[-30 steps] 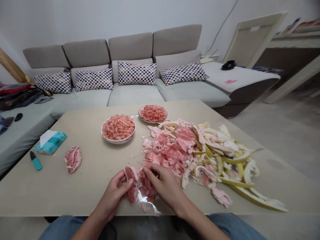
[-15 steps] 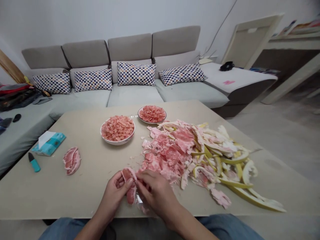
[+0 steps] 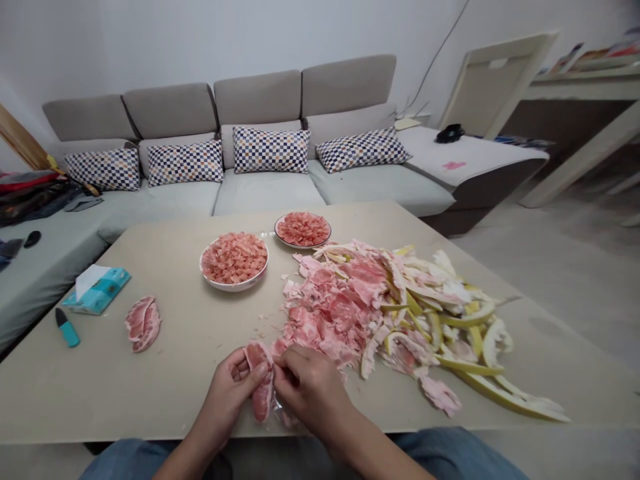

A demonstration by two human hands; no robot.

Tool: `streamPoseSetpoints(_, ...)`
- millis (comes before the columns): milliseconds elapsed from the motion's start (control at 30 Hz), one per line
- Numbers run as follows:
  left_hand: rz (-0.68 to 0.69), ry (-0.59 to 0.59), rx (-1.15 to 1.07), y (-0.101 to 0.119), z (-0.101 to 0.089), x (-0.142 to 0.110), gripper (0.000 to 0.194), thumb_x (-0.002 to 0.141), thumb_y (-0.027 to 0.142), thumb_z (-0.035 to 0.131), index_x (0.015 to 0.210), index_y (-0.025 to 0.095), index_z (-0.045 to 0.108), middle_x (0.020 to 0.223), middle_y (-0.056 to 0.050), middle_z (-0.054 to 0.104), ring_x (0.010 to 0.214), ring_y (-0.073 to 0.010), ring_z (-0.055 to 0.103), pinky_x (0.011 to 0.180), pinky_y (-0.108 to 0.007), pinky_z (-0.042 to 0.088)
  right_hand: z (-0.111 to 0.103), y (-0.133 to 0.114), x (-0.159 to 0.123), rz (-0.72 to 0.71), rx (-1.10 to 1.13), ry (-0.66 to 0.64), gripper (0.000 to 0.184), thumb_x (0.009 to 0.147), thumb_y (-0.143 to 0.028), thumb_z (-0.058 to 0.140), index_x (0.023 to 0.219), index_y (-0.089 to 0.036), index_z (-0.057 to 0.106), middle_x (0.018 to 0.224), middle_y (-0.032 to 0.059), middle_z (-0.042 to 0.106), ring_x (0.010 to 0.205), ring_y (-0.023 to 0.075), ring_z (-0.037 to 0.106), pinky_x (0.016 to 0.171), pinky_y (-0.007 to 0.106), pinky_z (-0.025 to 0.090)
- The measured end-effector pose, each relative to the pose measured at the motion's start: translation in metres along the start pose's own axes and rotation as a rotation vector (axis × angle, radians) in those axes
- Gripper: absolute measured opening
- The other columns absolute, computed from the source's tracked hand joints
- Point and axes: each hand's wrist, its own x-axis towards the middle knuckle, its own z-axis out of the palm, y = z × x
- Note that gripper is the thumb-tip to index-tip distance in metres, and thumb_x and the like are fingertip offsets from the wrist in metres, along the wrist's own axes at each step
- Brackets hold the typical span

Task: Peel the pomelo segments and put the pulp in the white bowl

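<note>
Near the table's front edge, my left hand (image 3: 227,393) grips a pink pomelo segment (image 3: 262,399), its thumb across the front and its fingers behind. Red flesh shows through the segment's opened pale skin. My right hand (image 3: 316,390) is closed in a pinch at the segment's right edge; its fingertips are partly hidden. Just beyond it lies a heap of pink pomelo membranes (image 3: 330,310). Another piece of pomelo (image 3: 143,324) rests on the left of the table. A white bowl (image 3: 235,287) and a dark-rimmed plate (image 3: 326,241) behind it are piled with peeled pomelo flesh.
Thick yellow-green pomelo rinds (image 3: 473,367) spread over the right of the table (image 3: 195,373). At the left lie a blue tissue pack (image 3: 107,293) and a small knife (image 3: 67,329) with a turquoise part. A grey sofa (image 3: 270,190) with checked cushions stands behind.
My right hand's fingers have curled in more tightly at the segment's right edge. The segment has shifted slightly down, still in my left hand. The view has moved a little.
</note>
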Motion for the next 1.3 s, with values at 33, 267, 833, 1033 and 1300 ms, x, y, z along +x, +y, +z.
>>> streamPoseSetpoints(33,0.0,-0.016,-0.005,0.001,0.001,0.0,0.02,0.077,0.034,0.07,0.082,0.014,0.065,0.078,-0.003,0.066,0.076,-0.0154,0.058,0.071,-0.023,0.043,0.0,0.0,0.001,0.006,0.02,0.038,0.018,0.076,-0.011,0.054,0.059,-0.017,0.054,0.057,-0.0003,0.054,0.052,0.0107,0.048,0.053,0.022,0.029)
streamPoseSetpoints(267,-0.023,-0.112,-0.074,0.006,0.0,-0.002,0.019,0.08,0.031,0.067,0.09,0.015,0.065,0.077,-0.001,0.062,0.075,-0.0139,0.056,0.07,-0.022,0.042,-0.013,-0.004,0.007,0.063,0.129,0.078,0.015,0.071,-0.01,0.055,0.059,-0.018,0.05,0.053,-0.0038,0.049,0.048,0.0086,0.044,0.049,0.019,0.029)
streamPoseSetpoints(833,-0.04,-0.129,-0.036,0.008,-0.002,-0.002,0.029,0.08,0.034,0.067,0.102,0.015,0.066,0.087,-0.005,0.064,0.084,-0.0177,0.056,0.077,-0.026,0.044,-0.032,0.002,0.011,0.031,0.354,-0.097,0.028,0.082,-0.014,0.058,0.108,-0.024,0.066,0.095,0.0036,0.07,0.082,0.0156,0.064,0.073,0.026,0.05)
streamPoseSetpoints(1033,-0.064,-0.1,-0.032,0.002,0.0,-0.003,0.029,0.077,0.039,0.068,0.095,0.016,0.063,0.082,-0.003,0.058,0.07,-0.0143,0.052,0.057,-0.022,0.047,-0.021,0.003,0.007,-0.054,0.169,-0.028,0.013,0.083,-0.013,0.054,0.082,-0.018,0.067,0.076,0.0046,0.067,0.069,0.0154,0.061,0.064,0.024,0.045)
streamPoseSetpoints(1300,-0.074,-0.124,-0.054,0.006,0.001,-0.004,0.032,0.075,0.039,0.07,0.096,0.016,0.064,0.087,-0.005,0.058,0.073,-0.0159,0.053,0.057,-0.024,0.051,-0.023,0.003,0.008,-0.009,0.131,0.059,0.01,0.08,-0.014,0.054,0.077,-0.017,0.063,0.068,0.0022,0.063,0.061,0.0134,0.057,0.058,0.022,0.04)
